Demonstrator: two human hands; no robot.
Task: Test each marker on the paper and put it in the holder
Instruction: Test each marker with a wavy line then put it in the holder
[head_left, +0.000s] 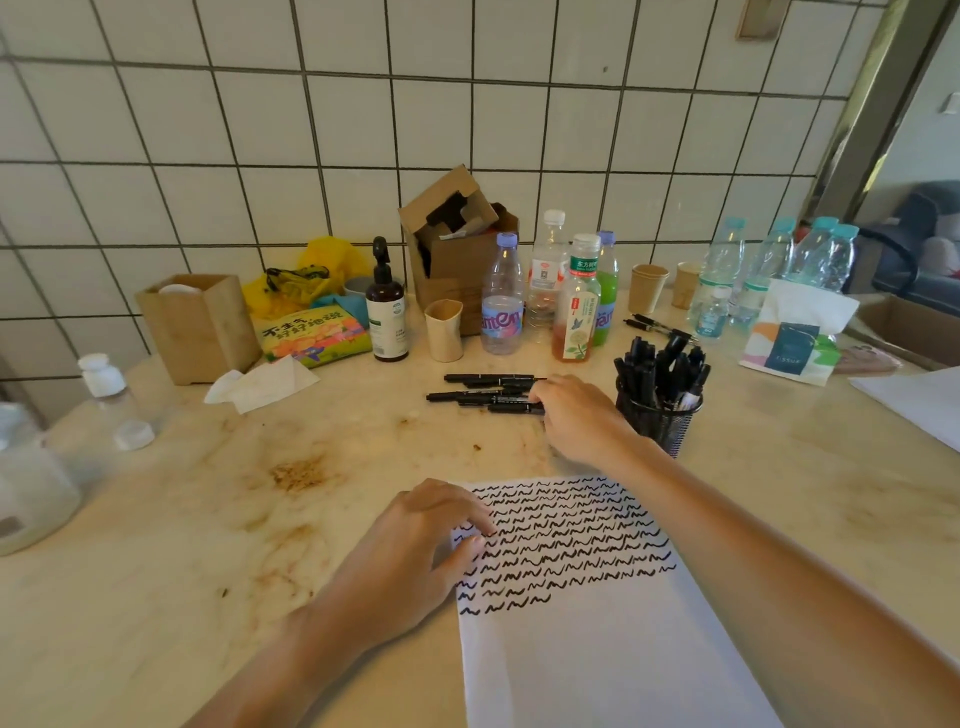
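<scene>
Right hand (574, 415) fingers curled onto loose markers (485, 395); left hand (415, 551) pressing paper (597, 649).

Open countertop (182, 545): broad stained stretch left of the paper (597, 649), free for passage. Loose markers (485, 395) lie mid-counter. Mesh holder (658, 415), crammed with markers, stands just right of them. Bottles (540, 296) and cardboard box (457, 244) block the rear along the wall.
</scene>
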